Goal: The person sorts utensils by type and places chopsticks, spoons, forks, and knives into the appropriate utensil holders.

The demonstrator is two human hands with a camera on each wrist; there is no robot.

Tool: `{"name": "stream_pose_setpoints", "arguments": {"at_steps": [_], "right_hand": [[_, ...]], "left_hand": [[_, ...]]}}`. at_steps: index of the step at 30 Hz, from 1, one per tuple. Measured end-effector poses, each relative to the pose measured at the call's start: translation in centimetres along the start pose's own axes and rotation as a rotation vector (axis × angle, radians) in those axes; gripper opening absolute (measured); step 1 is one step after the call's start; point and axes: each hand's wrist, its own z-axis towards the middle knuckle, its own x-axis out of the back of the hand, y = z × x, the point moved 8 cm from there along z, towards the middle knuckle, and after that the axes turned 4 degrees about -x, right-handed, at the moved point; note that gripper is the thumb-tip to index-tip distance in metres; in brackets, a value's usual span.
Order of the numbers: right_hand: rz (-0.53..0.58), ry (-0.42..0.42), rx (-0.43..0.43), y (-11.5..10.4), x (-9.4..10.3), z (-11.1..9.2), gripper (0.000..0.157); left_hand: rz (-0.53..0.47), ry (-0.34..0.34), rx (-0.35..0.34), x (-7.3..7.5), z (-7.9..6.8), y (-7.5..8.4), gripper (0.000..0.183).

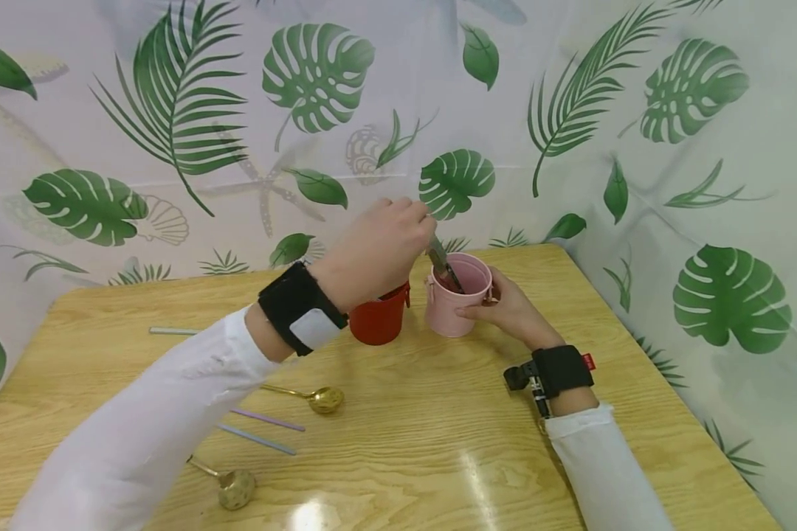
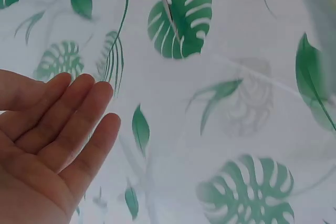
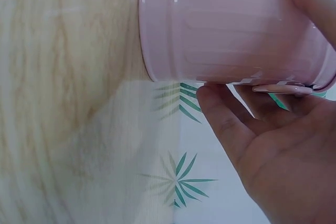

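Note:
My left hand (image 1: 385, 247) holds the top of a narrow grey utensil (image 1: 437, 254). Its lower part goes down into a small pink bucket (image 1: 453, 313), and its exact kind is hidden. The left wrist view shows the fingers of the left hand (image 2: 63, 135) close together, without the utensil's grip in sight. My right hand (image 1: 514, 310) grips the pink bucket from the right, with the thumb on the near side. From the right wrist, the thumb and fingers (image 3: 226, 119) lie around the bucket's wall. A red bucket (image 1: 376, 324) stands just left, partly behind the left wrist.
Two gold ladle-like spoons, one farther back (image 1: 325, 400) and one nearer (image 1: 236, 490), lie on the wooden table (image 1: 425, 442). Between them are a purple stick (image 1: 272, 420) and a blue stick (image 1: 259, 439). A pale stick (image 1: 173, 331) lies behind the left forearm. A leaf-printed sheet (image 1: 385, 88) hangs behind.

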Motion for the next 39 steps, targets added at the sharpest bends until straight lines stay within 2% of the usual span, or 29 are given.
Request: {"name": "stream_pose_setpoints", "arguments": {"at_steps": [6,10,16,21,25,28,31,35,39], "right_hand": [[0.01,0.0,0.006,0.0,0.1,0.0,0.081],[0.01,0.002,0.003,-0.1,0.1,0.0,0.082],[0.0,-0.007,-0.012,0.1,0.3,-0.1,0.084],[0.001,0.014,-0.058,0.1,1.8,-0.4,0.09],[-0.053,0.12,-0.037,-2.4,3.9,-1.6,0.087],[-0.126,0.223,0.039,-5.9,4.8,-3.0,0.082],[-0.157,0.281,0.138,-9.5,4.3,-4.1,0.076],[-0.145,0.236,0.246,-13.0,1.9,-4.6,0.072],[-0.116,0.158,0.284,-14.4,-1.2,-3.9,0.071]], "left_hand": [[-0.091,0.203,0.033,4.0,-3.8,-1.8,0.023],[-0.17,0.329,0.093,5.9,-7.0,-3.6,0.024],[-0.23,0.452,0.222,7.7,-12.7,-6.1,0.023],[-0.24,0.522,0.354,7.9,-17.7,-7.6,0.026],[-0.249,0.542,0.42,7.2,-20.7,-8.4,0.027],[-0.262,0.516,0.449,6.4,-22.3,-8.7,0.028],[-0.287,0.479,0.478,5.5,-23.6,-8.9,0.03],[-0.297,0.445,0.506,4.3,-25.0,-8.9,0.033],[-0.292,0.418,0.51,3.5,-25.9,-8.7,0.033]]}}
